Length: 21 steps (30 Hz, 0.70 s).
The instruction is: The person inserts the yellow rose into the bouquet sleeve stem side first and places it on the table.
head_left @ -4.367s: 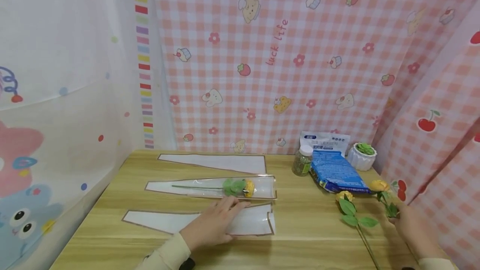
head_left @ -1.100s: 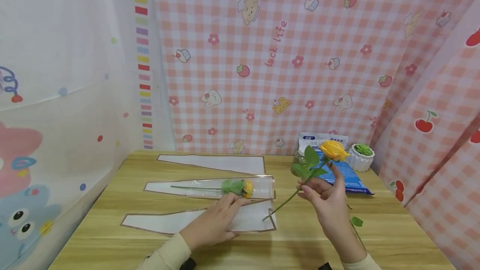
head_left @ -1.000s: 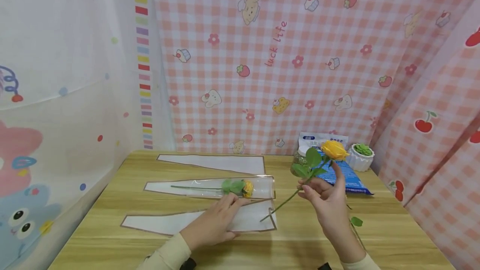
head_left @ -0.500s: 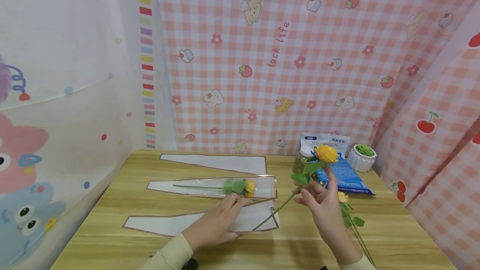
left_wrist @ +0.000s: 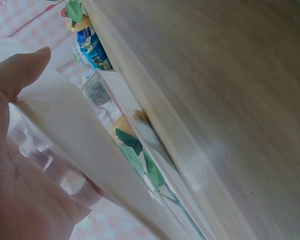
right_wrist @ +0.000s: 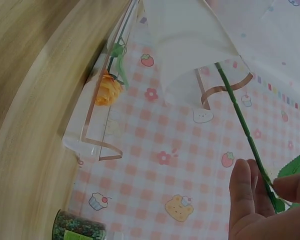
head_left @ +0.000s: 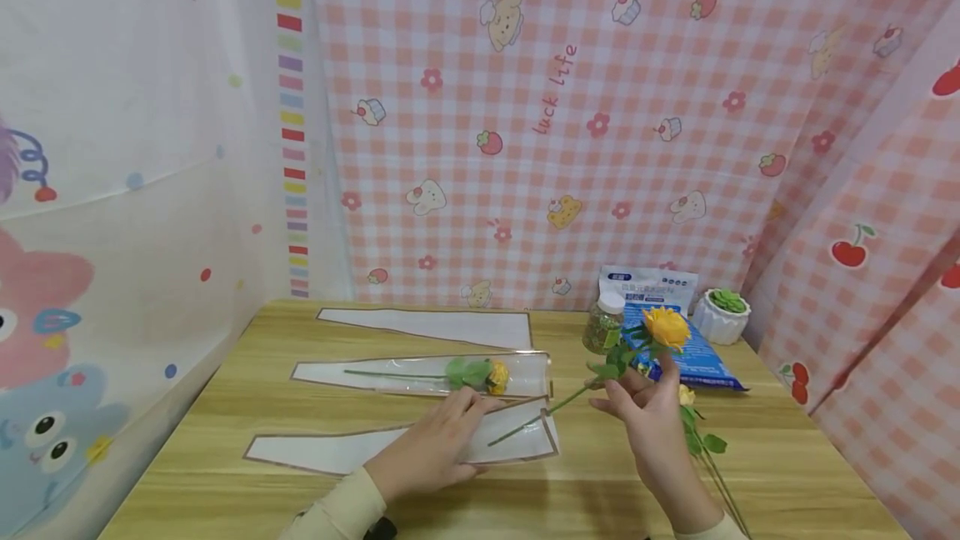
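Observation:
My left hand (head_left: 431, 444) holds the nearest clear-and-white flower sleeve (head_left: 322, 450) close over the table. In the left wrist view its thumb (left_wrist: 27, 72) lies along the sleeve's white sheet. My right hand (head_left: 651, 419) pinches the green stem of a yellow rose (head_left: 666, 328), its bloom up and to the right. The stem (right_wrist: 240, 117) slants into the open mouth of the sleeve in the right wrist view. Behind it lies a second sleeve (head_left: 315, 371) with a yellow rose (head_left: 498, 377) inside. A third, flat sleeve (head_left: 465, 325) lies at the back.
More yellow roses (head_left: 714, 444) lie at the right, partly behind my right forearm. At the back right stand a jar of green bits (head_left: 602, 327), a blue packet (head_left: 701, 357), a white pouch (head_left: 651, 280) and a potted succulent (head_left: 723, 315). Patterned cloths surround the wooden table.
My right hand has picked a yellow rose up from the right side and brought it over leftward. The stem's tip has moved farther left into the sleeve. My left hand stays put.

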Each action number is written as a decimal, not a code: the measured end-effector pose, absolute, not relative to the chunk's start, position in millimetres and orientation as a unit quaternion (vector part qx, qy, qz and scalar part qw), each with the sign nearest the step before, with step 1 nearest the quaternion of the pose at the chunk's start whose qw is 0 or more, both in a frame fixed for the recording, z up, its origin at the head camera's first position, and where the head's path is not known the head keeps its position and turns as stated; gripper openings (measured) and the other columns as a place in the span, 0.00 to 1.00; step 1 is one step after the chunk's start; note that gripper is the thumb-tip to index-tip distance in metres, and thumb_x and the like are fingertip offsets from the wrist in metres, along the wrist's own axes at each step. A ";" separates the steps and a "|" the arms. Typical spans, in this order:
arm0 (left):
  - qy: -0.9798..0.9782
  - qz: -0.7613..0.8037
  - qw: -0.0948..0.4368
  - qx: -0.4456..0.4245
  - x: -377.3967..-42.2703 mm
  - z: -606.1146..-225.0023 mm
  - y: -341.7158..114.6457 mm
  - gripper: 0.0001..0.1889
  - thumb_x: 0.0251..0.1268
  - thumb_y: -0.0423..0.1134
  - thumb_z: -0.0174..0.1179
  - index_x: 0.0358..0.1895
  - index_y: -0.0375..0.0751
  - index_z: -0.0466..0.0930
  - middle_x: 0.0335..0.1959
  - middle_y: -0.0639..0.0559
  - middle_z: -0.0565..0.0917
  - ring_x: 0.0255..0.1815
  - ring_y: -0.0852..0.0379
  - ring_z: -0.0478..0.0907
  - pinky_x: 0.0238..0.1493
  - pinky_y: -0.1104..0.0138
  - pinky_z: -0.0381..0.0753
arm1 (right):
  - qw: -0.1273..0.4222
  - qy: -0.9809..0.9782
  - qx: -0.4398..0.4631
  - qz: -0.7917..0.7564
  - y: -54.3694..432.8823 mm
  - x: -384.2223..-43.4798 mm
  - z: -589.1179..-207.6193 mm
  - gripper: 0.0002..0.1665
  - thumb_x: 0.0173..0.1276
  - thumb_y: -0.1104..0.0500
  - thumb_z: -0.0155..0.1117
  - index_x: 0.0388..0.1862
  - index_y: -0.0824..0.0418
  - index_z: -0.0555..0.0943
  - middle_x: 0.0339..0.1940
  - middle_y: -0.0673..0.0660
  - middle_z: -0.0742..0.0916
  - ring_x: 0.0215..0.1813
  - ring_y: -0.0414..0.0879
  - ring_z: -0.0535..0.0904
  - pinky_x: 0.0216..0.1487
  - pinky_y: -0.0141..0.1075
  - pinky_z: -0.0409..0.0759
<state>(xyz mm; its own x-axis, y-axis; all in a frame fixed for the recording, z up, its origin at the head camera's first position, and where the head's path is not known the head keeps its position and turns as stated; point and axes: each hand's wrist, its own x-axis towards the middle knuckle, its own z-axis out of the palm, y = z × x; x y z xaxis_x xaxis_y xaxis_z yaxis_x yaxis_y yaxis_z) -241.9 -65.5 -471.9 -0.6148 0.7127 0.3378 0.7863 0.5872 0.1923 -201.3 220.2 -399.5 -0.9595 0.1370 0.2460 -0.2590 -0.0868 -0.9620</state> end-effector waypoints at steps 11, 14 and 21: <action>-0.884 -0.160 0.131 -0.419 -240.6 -474.1 -61.4 0.42 0.58 0.50 0.74 0.74 0.47 0.63 0.53 0.53 0.70 0.51 0.60 0.70 0.54 0.60 0.78 | 0.249 -0.669 0.069 0.697 217.0 -206.2 -408.3 0.62 0.63 0.81 0.62 0.81 0.44 0.42 0.50 0.59 0.86 0.40 0.47 0.88 0.41 0.41 0.87; -0.884 -0.163 0.132 -0.419 -240.3 -473.5 -61.2 0.42 0.57 0.49 0.75 0.74 0.48 0.63 0.52 0.53 0.70 0.50 0.60 0.70 0.53 0.60 0.78 | 0.258 -0.670 0.049 0.694 215.8 -206.0 -407.5 0.71 0.61 0.84 0.58 0.81 0.38 0.29 0.49 0.61 0.81 0.39 0.45 0.87 0.40 0.40 0.87; -0.882 -0.170 0.136 -0.418 -240.6 -473.2 -61.3 0.42 0.57 0.48 0.75 0.73 0.47 0.63 0.52 0.53 0.71 0.50 0.60 0.71 0.53 0.60 0.77 | 0.253 -0.677 0.048 0.689 214.2 -202.9 -407.5 0.66 0.62 0.84 0.55 0.80 0.43 0.30 0.51 0.57 0.79 0.41 0.42 0.85 0.41 0.38 0.87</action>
<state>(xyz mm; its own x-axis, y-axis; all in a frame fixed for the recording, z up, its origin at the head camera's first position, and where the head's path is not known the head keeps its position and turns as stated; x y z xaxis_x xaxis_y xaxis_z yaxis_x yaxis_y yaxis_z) -240.6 -61.3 -473.2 -0.6129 0.6919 0.3816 0.7842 0.5918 0.1867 -202.9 214.2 -407.5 -0.8673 0.2835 0.4092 -0.4144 0.0446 -0.9090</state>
